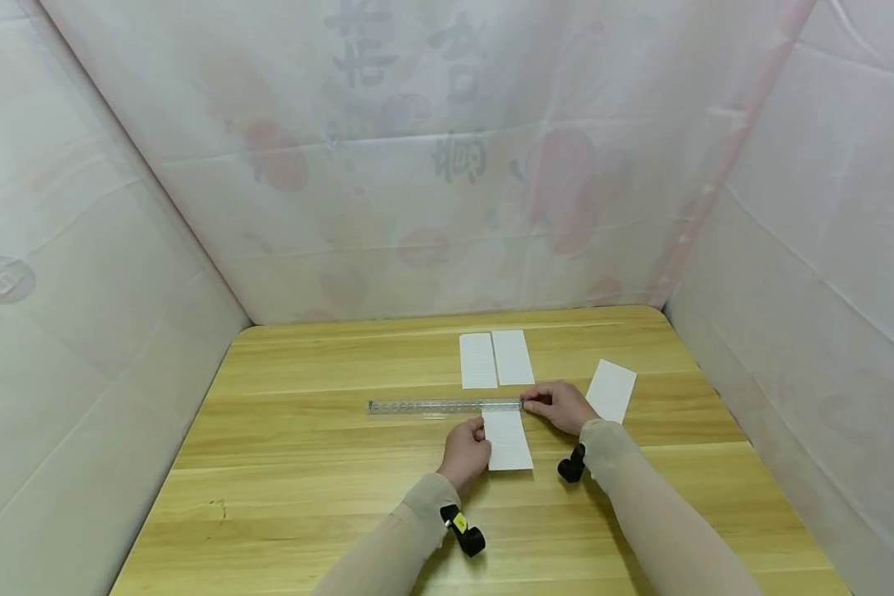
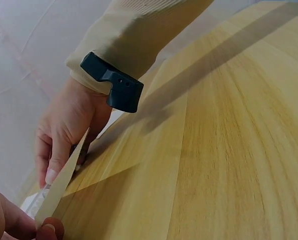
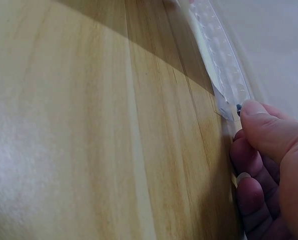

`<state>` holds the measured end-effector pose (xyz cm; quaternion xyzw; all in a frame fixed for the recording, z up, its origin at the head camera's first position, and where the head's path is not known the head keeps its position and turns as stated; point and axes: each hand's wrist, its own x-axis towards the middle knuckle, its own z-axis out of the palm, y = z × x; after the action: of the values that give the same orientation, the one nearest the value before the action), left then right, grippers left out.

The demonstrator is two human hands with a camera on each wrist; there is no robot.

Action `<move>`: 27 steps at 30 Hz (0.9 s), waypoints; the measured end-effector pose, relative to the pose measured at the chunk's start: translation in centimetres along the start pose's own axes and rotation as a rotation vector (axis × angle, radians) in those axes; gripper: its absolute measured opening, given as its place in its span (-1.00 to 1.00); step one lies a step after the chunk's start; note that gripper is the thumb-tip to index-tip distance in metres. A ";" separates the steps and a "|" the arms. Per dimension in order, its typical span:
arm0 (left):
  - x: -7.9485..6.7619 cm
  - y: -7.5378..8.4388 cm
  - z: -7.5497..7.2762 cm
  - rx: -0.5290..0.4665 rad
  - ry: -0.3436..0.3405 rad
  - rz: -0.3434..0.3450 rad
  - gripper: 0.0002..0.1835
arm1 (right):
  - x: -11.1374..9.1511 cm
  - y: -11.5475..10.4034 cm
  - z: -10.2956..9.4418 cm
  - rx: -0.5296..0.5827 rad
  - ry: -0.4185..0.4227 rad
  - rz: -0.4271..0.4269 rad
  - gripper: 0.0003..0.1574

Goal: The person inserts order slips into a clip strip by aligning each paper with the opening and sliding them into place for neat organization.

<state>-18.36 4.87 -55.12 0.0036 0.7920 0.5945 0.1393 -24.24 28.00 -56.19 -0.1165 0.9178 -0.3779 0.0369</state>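
1. Pinching slip at ruler's near side: left hand, head view; right hand pinches ruler's right end.
2. Left wrist: slip tilts beside ruler; uneven pull could tear it.
3. Right wrist: one-ended hold could let ruler pivot.

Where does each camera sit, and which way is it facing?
On the head, facing forward and down at table, paper slip and clear strip: left hand, right hand and sleeves.
On the left wrist, facing across the slip: left fingers, right hand and sleeve.
On the right wrist, facing table and strip's end: right thumb and fingers.
Both wrist views share the right hand and strip.
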 end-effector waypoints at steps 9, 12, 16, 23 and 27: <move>0.2 -0.2 0.1 -0.012 0.002 0.002 -0.43 | 0.0 0.0 0.0 -0.002 0.000 0.001 -0.81; 0.2 -0.2 0.2 -0.005 0.014 0.013 -0.43 | 0.0 0.1 0.1 -0.010 0.001 0.002 -0.81; 0.2 -0.1 0.3 0.004 0.025 0.021 -0.43 | 0.1 0.2 0.1 -0.013 0.000 0.002 -0.81; 0.1 -0.1 0.3 0.000 0.017 0.030 -0.43 | 0.1 0.2 0.1 -0.009 0.000 0.004 -0.80; 0.1 0.0 0.3 -0.009 0.009 0.035 -0.43 | 0.1 0.2 0.1 -0.010 -0.003 0.007 -0.80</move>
<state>-18.37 5.15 -55.19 0.0141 0.7897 0.6004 0.1253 -24.34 28.07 -56.36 -0.1142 0.9199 -0.3731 0.0391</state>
